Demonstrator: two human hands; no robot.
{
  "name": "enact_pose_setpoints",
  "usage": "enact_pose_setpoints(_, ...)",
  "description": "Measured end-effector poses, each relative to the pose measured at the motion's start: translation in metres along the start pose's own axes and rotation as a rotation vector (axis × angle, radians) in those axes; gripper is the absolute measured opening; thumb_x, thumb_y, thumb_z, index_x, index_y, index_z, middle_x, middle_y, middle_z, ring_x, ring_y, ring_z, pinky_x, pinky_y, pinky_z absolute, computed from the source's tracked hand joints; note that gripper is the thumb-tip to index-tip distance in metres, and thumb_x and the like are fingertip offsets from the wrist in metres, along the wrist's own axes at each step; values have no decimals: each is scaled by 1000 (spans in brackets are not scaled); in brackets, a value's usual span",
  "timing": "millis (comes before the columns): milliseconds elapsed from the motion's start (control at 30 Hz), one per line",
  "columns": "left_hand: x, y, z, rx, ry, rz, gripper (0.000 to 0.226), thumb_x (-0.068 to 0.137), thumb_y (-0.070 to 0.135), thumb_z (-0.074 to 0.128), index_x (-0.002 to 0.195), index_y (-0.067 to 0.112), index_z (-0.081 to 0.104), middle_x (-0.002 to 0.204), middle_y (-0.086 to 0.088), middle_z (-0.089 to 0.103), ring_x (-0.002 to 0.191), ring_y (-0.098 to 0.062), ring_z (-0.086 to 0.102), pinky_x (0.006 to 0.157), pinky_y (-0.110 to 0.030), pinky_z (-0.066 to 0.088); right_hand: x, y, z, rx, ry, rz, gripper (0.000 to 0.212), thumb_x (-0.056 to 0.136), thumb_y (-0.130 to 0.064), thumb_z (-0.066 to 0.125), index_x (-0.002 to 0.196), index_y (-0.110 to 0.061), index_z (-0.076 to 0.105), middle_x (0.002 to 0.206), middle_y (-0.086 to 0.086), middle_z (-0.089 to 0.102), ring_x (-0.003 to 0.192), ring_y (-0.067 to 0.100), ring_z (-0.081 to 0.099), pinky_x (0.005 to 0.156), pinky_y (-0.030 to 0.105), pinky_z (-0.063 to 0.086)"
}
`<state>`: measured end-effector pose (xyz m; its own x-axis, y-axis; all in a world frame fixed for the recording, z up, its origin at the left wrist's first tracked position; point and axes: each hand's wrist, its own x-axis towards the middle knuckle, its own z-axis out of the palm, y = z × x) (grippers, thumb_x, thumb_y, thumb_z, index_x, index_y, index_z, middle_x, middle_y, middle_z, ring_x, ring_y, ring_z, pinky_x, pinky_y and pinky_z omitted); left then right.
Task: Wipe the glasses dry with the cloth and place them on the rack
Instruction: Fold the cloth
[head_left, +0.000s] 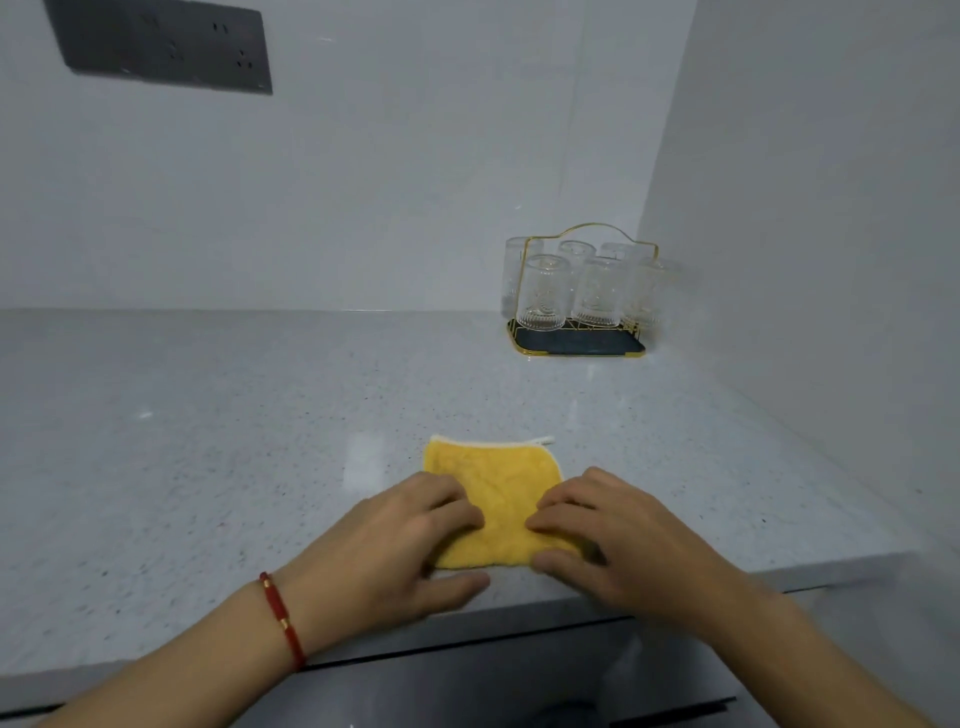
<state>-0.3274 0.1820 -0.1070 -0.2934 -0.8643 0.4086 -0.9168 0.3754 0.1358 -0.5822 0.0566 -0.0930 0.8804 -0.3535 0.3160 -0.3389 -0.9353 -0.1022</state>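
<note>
A yellow cloth (498, 499) with a white hem lies folded flat on the grey counter near its front edge. My left hand (395, 545) presses on the cloth's left side, fingers spread. On the cloth's right side rests my right hand (618, 540), fingers also flat. In the back right corner stands a gold wire rack (576, 343) with a dark tray base. Several clear ribbed glasses (543, 299) stand upside down on it, filling both rows.
The speckled counter (208, 441) stretches left and back to white walls. A wall closes the right side beside the rack. A dark socket panel (161, 47) is mounted high on the back wall. Dark drawer fronts (519, 675) run below the counter edge.
</note>
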Motion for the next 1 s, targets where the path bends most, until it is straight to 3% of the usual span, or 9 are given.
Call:
enact_pose_setpoints(100,-15,-11,-9,-28,-19,52,39,104,58,49,124,28,63,124,11,61,105,-8,63,86,-27,56,-7,-7,-4,1,-87,-53,53,91,-72,49,132,-40,62,128,-19,59,113,4,51,86,26,53)
enact_pose_setpoints(267,-20,-23,-18,79,-48,145,31,110,37,46,128,19,64,127,5,66,109,-10,66,94,-25,54,-4,0,1,98,9,-31,37,92,-61,62,120,-38,69,116,-25,67,105,0,60,85,25,55)
enact_pose_setpoints(367,-2,-19,-21,-87,-29,-38,32,107,42,42,112,23,67,97,10,69,85,-6,63,77,-29,52,3,1,5,152,100,34,21,92,-47,62,99,-31,74,92,-21,71,82,0,62,72,26,55)
enact_pose_setpoints(467,33,-31,-22,-331,1,-340,27,101,42,50,100,25,71,88,8,71,80,-8,64,72,-33,54,28,5,3,313,214,312,19,93,-40,60,84,-27,71,72,-13,67,65,9,60,58,32,52)
enact_pose_setpoints(567,68,-53,-13,-421,48,-542,12,101,33,60,100,30,72,89,5,71,84,-14,65,72,-30,51,59,22,13,428,320,599,10,95,-35,65,91,-28,71,77,-8,67,72,9,59,63,29,51)
enact_pose_setpoints(667,79,-63,4,-289,58,-612,17,100,40,64,109,26,70,96,0,67,87,-15,62,67,-21,43,71,21,27,212,251,710,23,98,-48,60,106,-28,66,101,-7,68,83,8,59,73,33,55)
enact_pose_setpoints(767,62,-55,7,-213,192,-508,31,100,51,57,121,29,65,115,6,56,99,-9,55,82,-24,45,58,5,27,65,348,533,34,98,-51,57,120,-27,65,121,-5,59,98,9,55,76,29,53)
enact_pose_setpoints(867,38,-44,0,-85,119,-230,36,97,59,56,124,37,63,129,10,48,116,-9,46,92,-25,43,38,-8,31,-72,336,261,36,88,-51,59,114,-28,70,118,-2,65,98,17,60,72,34,53)
enact_pose_setpoints(1000,27,-60,8,86,70,-64,33,100,49,53,124,33,67,124,2,60,109,-20,58,82,-37,55,43,13,43,13,275,259,25,90,-35,68,113,-26,76,111,-3,68,97,17,62,71,24,53)
